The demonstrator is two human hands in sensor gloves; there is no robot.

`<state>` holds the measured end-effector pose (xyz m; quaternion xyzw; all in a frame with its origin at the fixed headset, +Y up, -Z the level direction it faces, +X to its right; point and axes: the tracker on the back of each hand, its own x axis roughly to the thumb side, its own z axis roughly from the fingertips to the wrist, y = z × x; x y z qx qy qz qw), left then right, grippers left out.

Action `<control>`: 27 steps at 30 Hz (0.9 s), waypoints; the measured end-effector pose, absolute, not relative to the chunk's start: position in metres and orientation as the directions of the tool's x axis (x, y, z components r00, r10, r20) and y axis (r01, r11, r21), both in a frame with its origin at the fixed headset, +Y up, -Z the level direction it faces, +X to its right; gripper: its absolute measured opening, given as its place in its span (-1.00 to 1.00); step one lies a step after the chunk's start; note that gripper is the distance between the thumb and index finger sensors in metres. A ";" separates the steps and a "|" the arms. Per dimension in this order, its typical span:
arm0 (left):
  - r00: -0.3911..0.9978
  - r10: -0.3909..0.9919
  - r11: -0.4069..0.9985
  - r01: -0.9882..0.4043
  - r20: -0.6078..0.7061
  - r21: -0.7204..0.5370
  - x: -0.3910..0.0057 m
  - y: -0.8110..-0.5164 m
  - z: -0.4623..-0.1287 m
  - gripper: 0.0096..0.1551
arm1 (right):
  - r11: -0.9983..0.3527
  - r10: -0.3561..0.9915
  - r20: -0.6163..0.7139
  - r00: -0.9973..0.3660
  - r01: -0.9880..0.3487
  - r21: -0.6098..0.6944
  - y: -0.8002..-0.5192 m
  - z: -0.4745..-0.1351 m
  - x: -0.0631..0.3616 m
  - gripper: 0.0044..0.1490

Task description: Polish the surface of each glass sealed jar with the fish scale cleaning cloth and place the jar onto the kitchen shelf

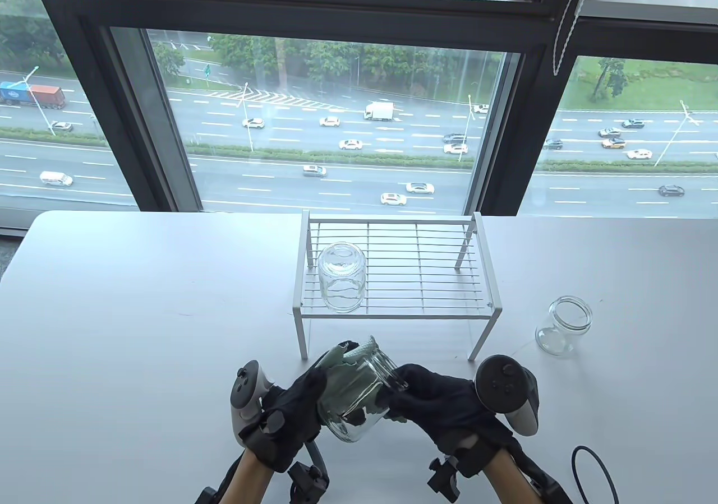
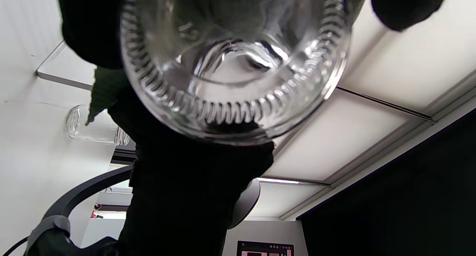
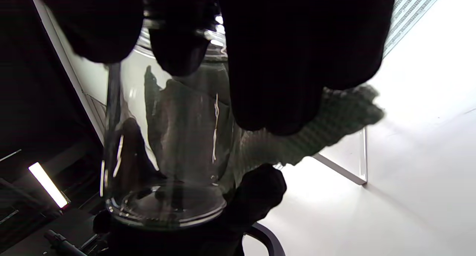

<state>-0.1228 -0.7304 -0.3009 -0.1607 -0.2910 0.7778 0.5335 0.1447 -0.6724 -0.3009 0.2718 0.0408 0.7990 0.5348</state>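
I hold a clear glass jar (image 1: 359, 400) tilted above the table's near edge, its mouth up and to the right. My left hand (image 1: 291, 411) wraps the grey-green fish scale cloth (image 1: 343, 354) round the jar's body; the cloth (image 3: 327, 137) bulges behind the glass. My right hand (image 1: 435, 403) grips the jar's mouth end, its fingers (image 3: 297, 62) curled over the rim. The jar's ribbed base (image 2: 234, 62) fills the left wrist view. A second jar (image 1: 341, 277) stands upside down on the white wire shelf (image 1: 482, 302). A third jar (image 1: 562, 325) stands upright on the table, right of the shelf.
The white table (image 1: 140, 313) runs back to a large window. A black cable (image 1: 589, 470) loops at the near right. The shelf's right half carries nothing.
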 end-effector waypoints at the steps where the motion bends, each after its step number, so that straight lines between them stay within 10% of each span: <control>1: -0.390 0.919 -0.265 -0.729 0.064 -0.631 -0.122 -0.731 -0.300 0.08 | -0.406 0.883 0.391 -0.259 -0.839 0.361 -0.677 -0.301 0.146 -0.39; 7: -0.396 0.918 -0.320 -0.735 -0.005 -0.597 -0.109 -0.738 -0.297 -0.33 | -0.429 0.856 0.431 -0.287 -0.858 0.282 -0.688 -0.292 0.157 -0.38; 22: -0.220 0.974 -0.170 -0.855 0.046 -0.490 -0.093 -0.748 -0.289 -0.31 | -0.477 0.871 0.200 -0.448 -0.869 0.133 -0.705 -0.285 0.167 -0.32; 27: 0.013 0.980 0.101 -0.892 0.198 -0.440 -0.090 -0.741 -0.286 -0.35 | -0.508 0.860 0.015 -0.511 -0.852 0.127 -0.713 -0.285 0.171 -0.32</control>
